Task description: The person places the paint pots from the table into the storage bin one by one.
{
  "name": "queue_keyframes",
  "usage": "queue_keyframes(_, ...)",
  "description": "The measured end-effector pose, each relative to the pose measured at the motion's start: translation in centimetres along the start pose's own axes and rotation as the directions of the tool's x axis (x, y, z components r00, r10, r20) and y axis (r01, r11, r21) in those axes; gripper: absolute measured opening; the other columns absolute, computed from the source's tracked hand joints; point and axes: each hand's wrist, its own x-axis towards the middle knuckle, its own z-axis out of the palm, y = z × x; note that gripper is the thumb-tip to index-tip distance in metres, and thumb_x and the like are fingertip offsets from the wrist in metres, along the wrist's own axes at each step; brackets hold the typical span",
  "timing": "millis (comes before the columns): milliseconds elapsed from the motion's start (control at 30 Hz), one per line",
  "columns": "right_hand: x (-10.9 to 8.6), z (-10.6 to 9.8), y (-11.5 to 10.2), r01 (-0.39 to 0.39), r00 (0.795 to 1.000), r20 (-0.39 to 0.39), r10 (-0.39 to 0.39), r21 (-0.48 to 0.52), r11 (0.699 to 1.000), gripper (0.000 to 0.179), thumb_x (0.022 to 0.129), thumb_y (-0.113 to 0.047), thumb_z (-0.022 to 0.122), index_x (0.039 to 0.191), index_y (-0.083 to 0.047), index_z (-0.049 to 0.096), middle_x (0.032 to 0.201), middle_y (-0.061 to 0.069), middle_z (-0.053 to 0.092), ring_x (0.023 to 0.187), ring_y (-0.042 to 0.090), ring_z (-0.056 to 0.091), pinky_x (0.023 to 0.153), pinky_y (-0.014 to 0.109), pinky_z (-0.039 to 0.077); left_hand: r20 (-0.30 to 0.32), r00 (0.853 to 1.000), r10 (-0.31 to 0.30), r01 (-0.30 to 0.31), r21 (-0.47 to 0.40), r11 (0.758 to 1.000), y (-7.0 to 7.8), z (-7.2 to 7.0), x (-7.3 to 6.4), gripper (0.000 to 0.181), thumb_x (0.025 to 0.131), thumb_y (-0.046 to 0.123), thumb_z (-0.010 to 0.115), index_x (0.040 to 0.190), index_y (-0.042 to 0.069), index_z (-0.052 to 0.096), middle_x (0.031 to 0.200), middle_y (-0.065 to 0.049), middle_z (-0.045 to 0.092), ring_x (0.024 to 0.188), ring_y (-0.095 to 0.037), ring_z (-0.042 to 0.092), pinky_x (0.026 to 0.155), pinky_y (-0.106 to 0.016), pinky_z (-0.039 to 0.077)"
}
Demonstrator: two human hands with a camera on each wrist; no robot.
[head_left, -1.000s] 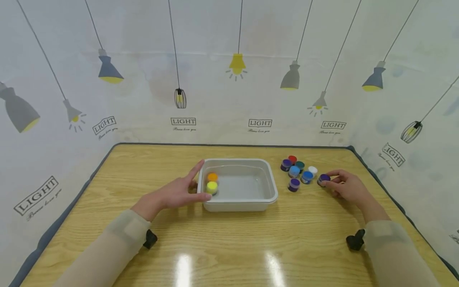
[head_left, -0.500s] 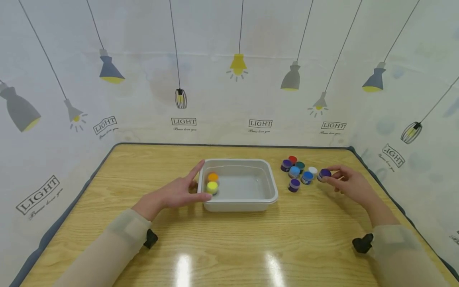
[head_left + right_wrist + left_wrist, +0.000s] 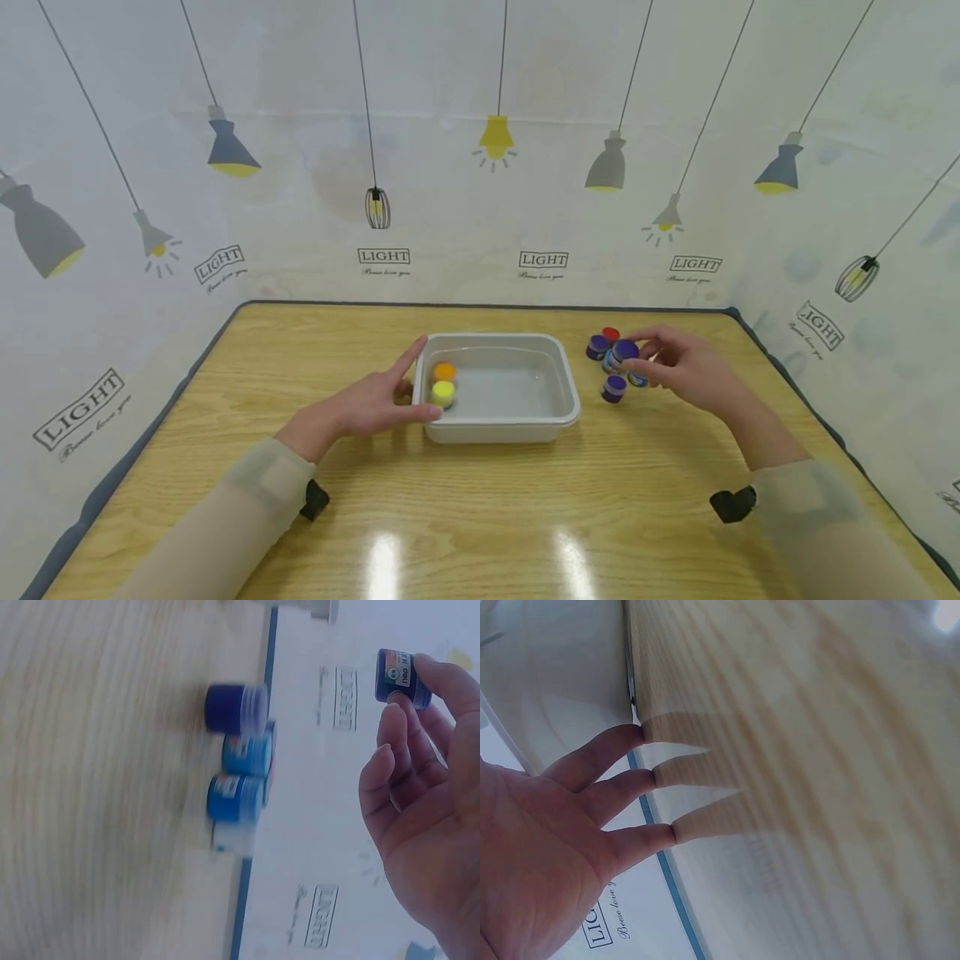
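Observation:
A white plastic tub (image 3: 498,430) stands mid-table in the head view, with a yellow-lidded jar (image 3: 443,393) and an orange-lidded jar (image 3: 444,372) at its left end. My left hand (image 3: 371,404) rests on the tub's left rim, thumb and forefinger spread and straight; in the left wrist view its other fingers (image 3: 641,836) touch the table. My right hand (image 3: 693,371) pinches a small dark purple paint jar (image 3: 397,675) between thumb and fingertips, off the table. In the head view this jar overlaps the group of jars behind it.
Right of the tub are several more paint jars: a purple one (image 3: 613,388) in front, another purple one (image 3: 597,347), a red-lidded one (image 3: 611,335), and blue ones (image 3: 234,799). A white one (image 3: 234,836) is blurred. Printed cloth walls edge the table.
My right hand has lifted the purple paint jar off the table and carried it left, over the other jars. The left hand has stayed on the tub.

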Motion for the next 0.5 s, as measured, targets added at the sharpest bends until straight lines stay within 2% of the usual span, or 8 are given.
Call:
queue_keyframes(100,0.5,0.9,-1.7,0.027,0.999,0.020,-0.028,0.024,0.999,0.045,0.101,-0.045,0.081,0.138,-0.022,0.070,0.108,0.008,0.072,0.084,0.019,0.069,0.072,0.030,0.060,0.000,1.000,-0.003,0.003,0.000,1.000,0.0,0.0,0.1,0.120,0.095,0.079,0.067,0.175,0.042,-0.013,0.163,-0.022,0.056,0.148,-0.043,0.057,0.124,-0.068,0.040)
queue_keyframes(233,1.6,2.4,-3.3,0.090,0.995,0.044,-0.093,0.069,0.994,0.038,0.102,-0.038,0.081,0.135,-0.021,0.072,0.105,0.006,0.071,0.081,0.019,0.066,0.069,0.029,0.058,0.000,1.000,-0.003,0.003,0.004,1.000,0.0,0.0,0.1,0.120,0.095,0.079,0.067,0.175,0.041,-0.014,0.163,-0.023,0.056,0.149,-0.043,0.056,0.125,-0.068,0.039)
queue_keyframes(367,2.7,3.9,-4.9,0.153,0.984,0.081,-0.162,0.104,0.983,0.036,0.102,-0.032,0.082,0.135,-0.020,0.073,0.100,0.005,0.072,0.076,0.020,0.065,0.062,0.030,0.054,-0.005,1.000,0.007,-0.007,0.007,1.000,-0.1,0.1,0.2,0.121,0.095,0.079,0.067,0.176,0.039,-0.014,0.162,-0.022,0.058,0.148,-0.042,0.057,0.125,-0.068,0.039)
queue_keyframes(500,3.5,5.5,-6.5,0.193,0.970,0.122,-0.209,0.135,0.972,0.037,0.101,-0.027,0.083,0.136,-0.018,0.072,0.101,0.005,0.074,0.075,0.024,0.066,0.064,0.029,0.055,-0.007,1.000,0.013,-0.013,0.003,1.000,-0.2,0.1,0.2,0.122,0.095,0.078,0.068,0.176,0.039,-0.014,0.161,-0.022,0.059,0.148,-0.043,0.058,0.125,-0.068,0.040)
